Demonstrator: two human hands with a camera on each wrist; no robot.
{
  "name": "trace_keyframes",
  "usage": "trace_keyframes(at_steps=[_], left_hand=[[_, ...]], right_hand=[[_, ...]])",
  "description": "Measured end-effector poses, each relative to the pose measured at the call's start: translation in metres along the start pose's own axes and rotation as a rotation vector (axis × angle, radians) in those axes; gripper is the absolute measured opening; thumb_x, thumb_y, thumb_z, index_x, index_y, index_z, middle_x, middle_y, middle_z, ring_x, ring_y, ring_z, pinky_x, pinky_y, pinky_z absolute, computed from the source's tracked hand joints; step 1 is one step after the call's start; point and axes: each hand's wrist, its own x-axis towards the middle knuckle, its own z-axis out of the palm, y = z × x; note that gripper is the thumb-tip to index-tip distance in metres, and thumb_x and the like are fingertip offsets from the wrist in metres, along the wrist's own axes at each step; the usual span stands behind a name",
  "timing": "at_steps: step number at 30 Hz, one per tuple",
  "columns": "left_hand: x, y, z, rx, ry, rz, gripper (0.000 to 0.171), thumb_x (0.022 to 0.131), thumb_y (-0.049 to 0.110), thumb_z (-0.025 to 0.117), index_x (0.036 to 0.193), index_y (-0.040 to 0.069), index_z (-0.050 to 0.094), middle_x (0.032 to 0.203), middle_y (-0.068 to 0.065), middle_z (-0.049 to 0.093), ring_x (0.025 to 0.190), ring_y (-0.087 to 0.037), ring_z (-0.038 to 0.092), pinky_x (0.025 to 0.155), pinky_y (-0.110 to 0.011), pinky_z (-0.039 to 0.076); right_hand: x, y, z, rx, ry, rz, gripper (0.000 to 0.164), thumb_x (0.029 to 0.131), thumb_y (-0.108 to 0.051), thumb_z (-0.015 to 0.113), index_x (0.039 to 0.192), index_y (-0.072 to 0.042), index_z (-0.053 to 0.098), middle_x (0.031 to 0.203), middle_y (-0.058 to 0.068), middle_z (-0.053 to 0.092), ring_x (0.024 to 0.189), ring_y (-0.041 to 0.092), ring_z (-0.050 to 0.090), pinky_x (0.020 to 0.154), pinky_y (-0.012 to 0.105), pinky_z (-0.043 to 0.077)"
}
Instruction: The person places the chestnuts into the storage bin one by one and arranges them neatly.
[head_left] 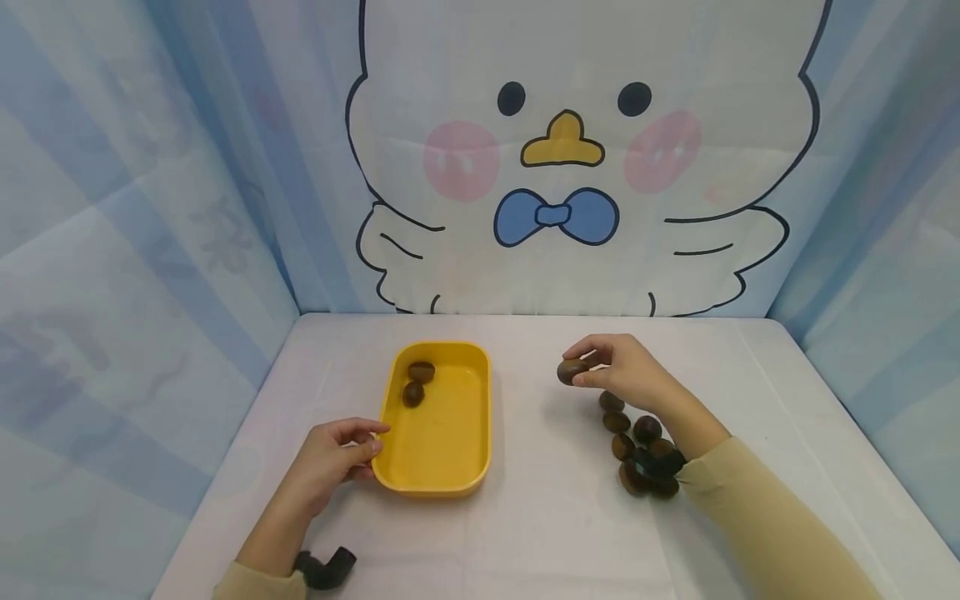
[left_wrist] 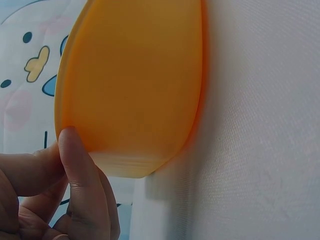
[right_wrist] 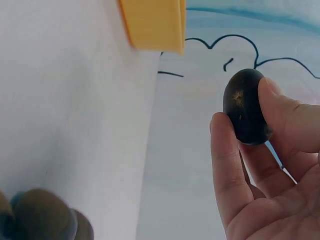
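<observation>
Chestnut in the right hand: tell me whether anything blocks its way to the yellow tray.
Nothing visible does: between the held chestnut and the yellow tray lies only white tabletop. The chestnut pile lies right of that path.

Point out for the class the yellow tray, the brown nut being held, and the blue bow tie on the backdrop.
Yellow tray (head_left: 450, 429), head view: bare floor inside.
Held brown nut (right_wrist: 245, 107), right wrist view: middle of its dark side.
Blue bow tie (head_left: 552, 215), head view: central knot.
</observation>
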Motion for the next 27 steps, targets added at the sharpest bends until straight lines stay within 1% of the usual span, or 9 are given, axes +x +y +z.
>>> trace_keyframes(at_steps=[8, 13, 17, 22, 25, 27], left_hand=[[-0.001, 0.002, 0.001, -0.005, 0.001, 0.004, 0.028, 0.099, 0.001, 0.072, 0.127, -0.001, 0.075, 0.092, -0.008, 0.063, 0.071, -0.019, 0.065, 0.064, -0.025, 0.064], [-0.002, 0.003, 0.001, -0.001, 0.004, 0.003, 0.028, 0.099, 0.000, 0.071, 0.127, -0.001, 0.075, 0.092, -0.008, 0.063, 0.071, -0.019, 0.064, 0.064, -0.025, 0.064], [-0.003, 0.004, 0.001, -0.003, 0.007, 0.002, 0.028, 0.099, -0.001, 0.071, 0.126, -0.002, 0.075, 0.093, -0.008, 0.063, 0.071, -0.019, 0.064, 0.064, -0.024, 0.063], [-0.003, 0.004, 0.002, 0.002, 0.010, 0.001, 0.028, 0.099, 0.000, 0.071, 0.126, -0.001, 0.076, 0.093, -0.008, 0.063, 0.072, -0.019, 0.064, 0.064, -0.024, 0.063], [-0.003, 0.003, 0.002, 0.002, 0.010, 0.006, 0.028, 0.099, 0.000, 0.071, 0.126, -0.001, 0.076, 0.093, -0.008, 0.063, 0.072, -0.019, 0.064, 0.064, -0.024, 0.064], [-0.004, 0.003, 0.001, 0.002, 0.011, 0.010, 0.028, 0.099, 0.000, 0.071, 0.126, -0.001, 0.075, 0.093, -0.008, 0.063, 0.072, -0.019, 0.065, 0.064, -0.024, 0.064]], right_hand=[[0.009, -0.017, 0.015, 0.023, -0.029, -0.031, 0.029, 0.095, -0.018, 0.082, 0.124, -0.021, 0.077, 0.127, 0.005, 0.076, 0.119, 0.027, 0.071, 0.105, 0.054, 0.058], [0.014, -0.027, 0.027, 0.051, -0.048, -0.044, 0.029, 0.095, -0.015, 0.082, 0.124, -0.021, 0.077, 0.125, 0.001, 0.077, 0.117, 0.026, 0.071, 0.107, 0.055, 0.058], [0.017, -0.036, 0.037, 0.076, -0.066, -0.078, 0.030, 0.094, -0.014, 0.082, 0.124, -0.021, 0.077, 0.123, 0.000, 0.078, 0.115, 0.025, 0.071, 0.105, 0.052, 0.060], [0.022, -0.046, 0.047, 0.094, -0.090, -0.104, 0.029, 0.094, -0.014, 0.082, 0.120, -0.024, 0.078, 0.121, -0.001, 0.078, 0.112, 0.023, 0.072, 0.101, 0.046, 0.062], [0.026, -0.051, 0.053, 0.109, -0.106, -0.122, 0.028, 0.095, -0.013, 0.081, 0.120, -0.023, 0.078, 0.119, -0.003, 0.079, 0.111, 0.021, 0.072, 0.101, 0.045, 0.063], [0.029, -0.056, 0.057, 0.124, -0.119, -0.139, 0.028, 0.095, -0.011, 0.081, 0.121, -0.021, 0.077, 0.117, -0.003, 0.080, 0.111, 0.021, 0.073, 0.101, 0.044, 0.063]])
